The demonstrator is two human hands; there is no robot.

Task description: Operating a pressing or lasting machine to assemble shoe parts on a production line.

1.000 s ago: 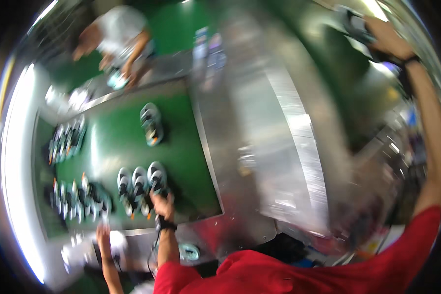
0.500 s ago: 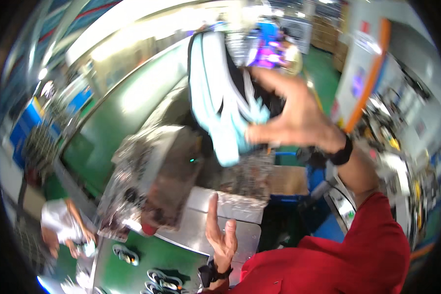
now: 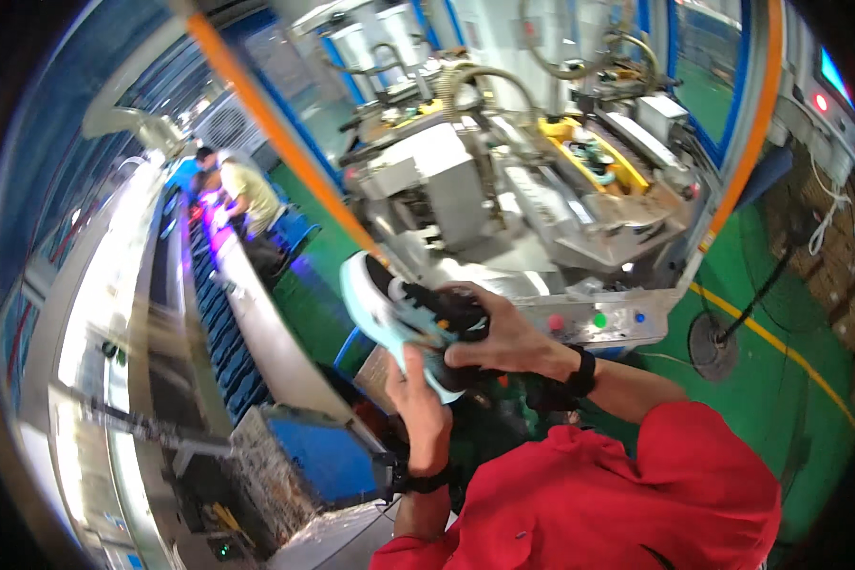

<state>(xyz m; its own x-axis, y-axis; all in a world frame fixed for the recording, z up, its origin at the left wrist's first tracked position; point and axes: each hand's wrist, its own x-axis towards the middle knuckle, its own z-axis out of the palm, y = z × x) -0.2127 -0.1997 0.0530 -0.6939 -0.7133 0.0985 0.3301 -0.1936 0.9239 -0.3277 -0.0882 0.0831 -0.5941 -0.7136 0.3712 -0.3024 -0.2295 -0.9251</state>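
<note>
A sneaker (image 3: 369,302) with a pale blue and white sole and a black upper is held up in front of me, tilted. My right hand (image 3: 511,334) grips it by the black upper, thumb on the near side. Against the lower part of the sole rest the fingers of my left hand (image 3: 422,410), with the palm below the shoe. Part of the left fingers' contact with the shoe is hidden. Both wrists wear dark bands.
Ahead stands a machine (image 3: 437,176) in an orange-edged frame, with a yellow tray (image 3: 627,169) and a button panel (image 3: 579,323). A conveyor (image 3: 220,313) runs along the left, where people (image 3: 249,199) sit. A round-based stand (image 3: 712,347) is at right.
My view has turned right, from the green table toward the machine. The sneaker has come lower and now shows its upper. My left hand has risen from below to meet it.
</note>
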